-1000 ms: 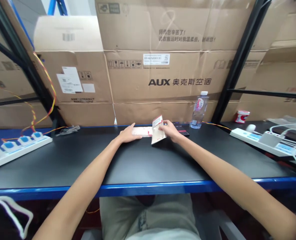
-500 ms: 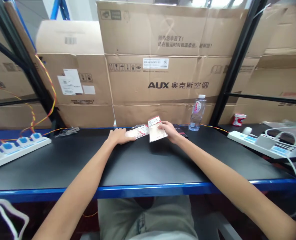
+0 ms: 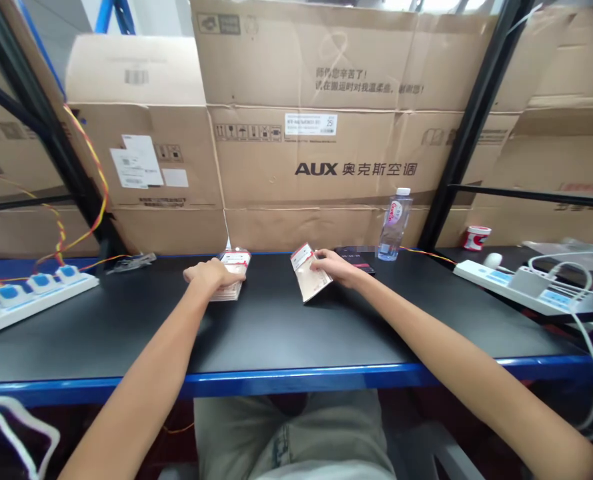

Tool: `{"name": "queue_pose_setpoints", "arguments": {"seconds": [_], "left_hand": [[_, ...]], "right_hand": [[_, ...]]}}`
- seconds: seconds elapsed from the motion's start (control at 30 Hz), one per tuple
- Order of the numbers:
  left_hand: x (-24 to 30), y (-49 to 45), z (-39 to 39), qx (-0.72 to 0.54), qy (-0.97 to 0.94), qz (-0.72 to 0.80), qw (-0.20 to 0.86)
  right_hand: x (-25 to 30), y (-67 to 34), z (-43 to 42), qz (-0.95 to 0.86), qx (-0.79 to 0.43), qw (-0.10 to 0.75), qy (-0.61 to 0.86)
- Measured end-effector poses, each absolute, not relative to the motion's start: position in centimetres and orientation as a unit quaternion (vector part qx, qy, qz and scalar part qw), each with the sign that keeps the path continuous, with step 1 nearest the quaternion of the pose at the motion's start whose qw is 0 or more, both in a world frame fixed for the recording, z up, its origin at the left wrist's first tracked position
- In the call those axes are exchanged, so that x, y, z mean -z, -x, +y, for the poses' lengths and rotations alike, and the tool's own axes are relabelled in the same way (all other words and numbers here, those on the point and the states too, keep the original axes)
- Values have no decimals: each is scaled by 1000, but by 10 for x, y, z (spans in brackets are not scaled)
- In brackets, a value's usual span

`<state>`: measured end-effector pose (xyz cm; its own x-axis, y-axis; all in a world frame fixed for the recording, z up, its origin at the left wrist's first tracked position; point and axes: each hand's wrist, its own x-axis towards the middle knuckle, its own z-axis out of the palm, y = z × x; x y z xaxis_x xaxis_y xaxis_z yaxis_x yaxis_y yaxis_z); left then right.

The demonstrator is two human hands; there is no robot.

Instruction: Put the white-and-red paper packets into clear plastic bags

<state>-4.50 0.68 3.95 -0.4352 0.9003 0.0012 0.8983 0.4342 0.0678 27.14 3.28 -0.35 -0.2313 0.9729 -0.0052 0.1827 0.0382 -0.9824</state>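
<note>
My left hand (image 3: 211,275) is closed around a stack of flat, pale packets (image 3: 235,267) with red and white tops, low over the left-middle of the black table. Its fingers are partly hidden behind the stack. To the right, my right hand (image 3: 333,265) pinches a similar pale packet (image 3: 310,277) by its right side, thumb on the front. That packet leans, its lower corner near the table top. Whether it is one piece or a few together, I cannot tell. A gap of bare table separates the two hands.
A dark flat box (image 3: 355,259) lies behind my right hand, with a clear water bottle (image 3: 394,225) beside it. Power strips (image 3: 36,300) with plugs sit left and right. A large cardboard sheet (image 3: 351,147) walls off the back. A red-and-white tub (image 3: 476,238) stands far right.
My left hand has moved left with the stack, which now stands apart from the right hand's packet. The packet in my right hand has tilted and dropped slightly.
</note>
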Motion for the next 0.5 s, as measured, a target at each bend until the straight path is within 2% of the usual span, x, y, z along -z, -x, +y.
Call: {"name": "queue_pose_setpoints", "arguments": {"seconds": [0.37, 0.5], "left_hand": [[-41, 56, -3, -38, -575, 817, -29], [-40, 38, -7, -115, -614, 776, -85]], "right_hand": [[-2, -266, 23, -609, -525, 376, 461], [-4, -264, 17, -604, -549, 380, 435]]}}
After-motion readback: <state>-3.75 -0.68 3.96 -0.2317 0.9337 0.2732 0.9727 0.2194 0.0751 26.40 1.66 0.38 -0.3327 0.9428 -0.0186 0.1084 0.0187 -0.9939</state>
